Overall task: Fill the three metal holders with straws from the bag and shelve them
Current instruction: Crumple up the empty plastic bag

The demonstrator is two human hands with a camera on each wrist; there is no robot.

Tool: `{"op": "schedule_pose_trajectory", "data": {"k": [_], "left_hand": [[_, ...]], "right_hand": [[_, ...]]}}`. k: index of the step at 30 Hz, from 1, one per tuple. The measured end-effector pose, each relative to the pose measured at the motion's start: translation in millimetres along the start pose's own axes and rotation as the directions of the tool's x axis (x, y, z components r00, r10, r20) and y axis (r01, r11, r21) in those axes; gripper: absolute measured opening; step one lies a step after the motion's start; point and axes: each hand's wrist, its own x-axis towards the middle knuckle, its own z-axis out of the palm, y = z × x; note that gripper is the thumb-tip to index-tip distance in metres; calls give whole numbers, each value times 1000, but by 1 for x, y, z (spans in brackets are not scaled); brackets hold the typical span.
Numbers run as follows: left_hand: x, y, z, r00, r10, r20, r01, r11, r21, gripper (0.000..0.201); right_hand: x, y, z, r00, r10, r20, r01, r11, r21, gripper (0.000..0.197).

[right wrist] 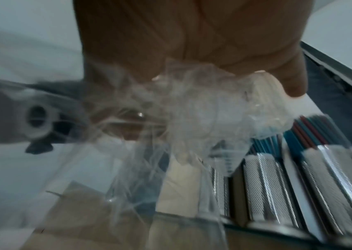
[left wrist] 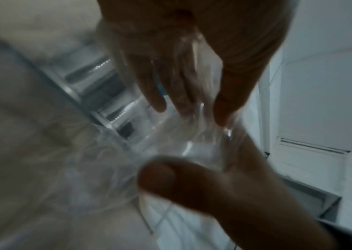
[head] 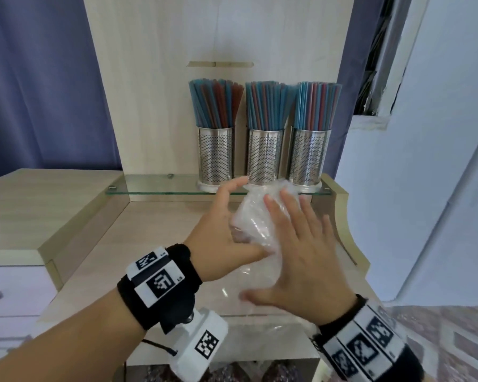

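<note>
Clear bag (head: pixel 255 224) between our hands, over the counter (head: pixel 149 244).
Left grip (head: pixel 218 238) cups it, right grip (head: pixel 301 257) presses flat; head view, sharper than the wrists, shows three straw-filled holders (head: pixel 264 158) on the shelf (head: pixel 155 186).

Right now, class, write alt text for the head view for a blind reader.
Left hand and right hand hold a crumpled clear bag over a wooden counter. Behind, three metal holders full of straws stand on a glass shelf.
</note>
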Motion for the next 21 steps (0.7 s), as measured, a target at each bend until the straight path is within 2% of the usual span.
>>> {"op": "schedule_pose_trajectory", "data": {"k": [1, 3, 4, 6, 7, 8, 9, 11, 13, 14, 15, 16, 17, 18, 19, 20, 21], "left_hand": [[-3, 4, -1, 997, 12, 75, -14, 1000, 21, 107], [-9, 11, -6, 973, 83, 216, -135, 962, 238, 114], [-11, 14, -10, 957, 151, 248, -245, 878, 411, 117], [-15, 19, -14, 900, 287, 330, -437, 560, 704, 124], [-14, 18, -13, 866, 306, 396, -496, 413, 764, 130], [-12, 16, -10, 832, 304, 464, -547, 314, 776, 136], [-9, 12, -6, 802, 299, 517, -590, 262, 764, 139], [1, 1, 0, 748, 357, 559, -654, 257, 711, 137], [8, -7, 6, 717, 463, 521, -681, 305, 666, 120], [10, -10, 8, 719, 493, 490, -675, 330, 660, 110], [11, -12, 10, 735, 498, 461, -658, 358, 662, 102], [11, -15, 10, 762, 478, 438, -630, 390, 671, 96], [11, -18, 11, 797, 442, 411, -591, 434, 680, 90], [13, -21, 10, 846, 386, 368, -526, 495, 691, 84], [14, -23, 10, 902, 315, 295, -428, 563, 707, 77], [16, -23, 9, 953, 230, 196, -299, 623, 722, 70], [18, -23, 9, 983, 155, 94, -174, 664, 727, 65]], "right_hand": [[2, 7, 1, 1000, 22, -22, -18, 991, 132, 117], [5, 20, -2, 992, 122, -42, -95, 910, 404, 83], [6, 24, -7, 982, 187, -25, -154, 870, 467, 70], [5, 29, -14, 958, 288, 4, -251, 830, 498, 61], [5, 31, -16, 952, 305, 20, -271, 812, 517, 60], [4, 29, -20, 955, 294, 50, -270, 782, 562, 60], [4, 28, -22, 960, 264, 96, -264, 730, 630, 60], [3, 24, -25, 962, 156, 223, -272, 555, 786, 58], [1, 24, -29, 939, 2, 344, -331, 274, 903, 51], [-1, 26, -32, 922, -37, 385, -377, 132, 917, 52], [-4, 29, -35, 904, -19, 427, -426, 20, 904, 58], [-6, 35, -37, 882, 28, 471, -469, -53, 882, 70], [-10, 41, -39, 868, 86, 489, -485, -64, 872, 83], [-15, 43, -42, 876, 141, 461, -467, 10, 884, 91], [-21, 42, -47, 913, 168, 371, -401, 212, 891, 95], [-27, 40, -52, 962, 150, 228, -273, 499, 823, 94], [-33, 38, -57, 994, 86, 70, -111, 748, 654, 92]]}}
